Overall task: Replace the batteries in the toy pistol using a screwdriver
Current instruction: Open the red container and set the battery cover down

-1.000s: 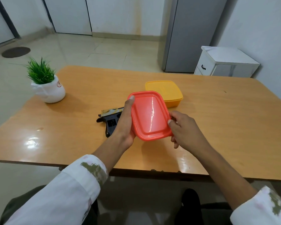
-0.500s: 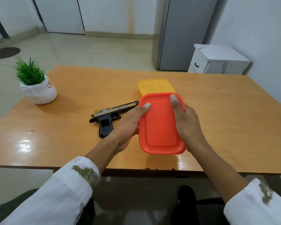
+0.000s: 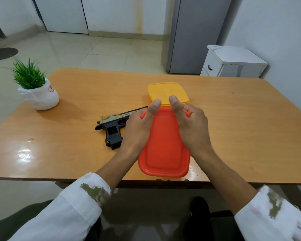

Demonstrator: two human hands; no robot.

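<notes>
A black toy pistol (image 3: pixel 112 128) with a gold-patterned slide lies on the wooden table (image 3: pixel 241 129), grip toward me. Right beside it, near the table's front edge, sits a red lidded plastic box (image 3: pixel 164 153). My left hand (image 3: pixel 139 129) grips the box's far left corner, thumb raised over the lid. My right hand (image 3: pixel 189 124) grips the far right corner the same way, thumb up. No screwdriver or batteries are visible.
A yellow lidded box (image 3: pixel 167 92) sits just behind the red one. A small green plant in a white pot (image 3: pixel 37 93) stands at the table's far left. Beyond the table are a white cabinet (image 3: pixel 233 64) and a grey fridge (image 3: pixel 195 32).
Both hands have slid to the red box's far corners, and their thumbs now stick up over the lid's far edge. The box has come to rest flat, lengthwise toward me.
</notes>
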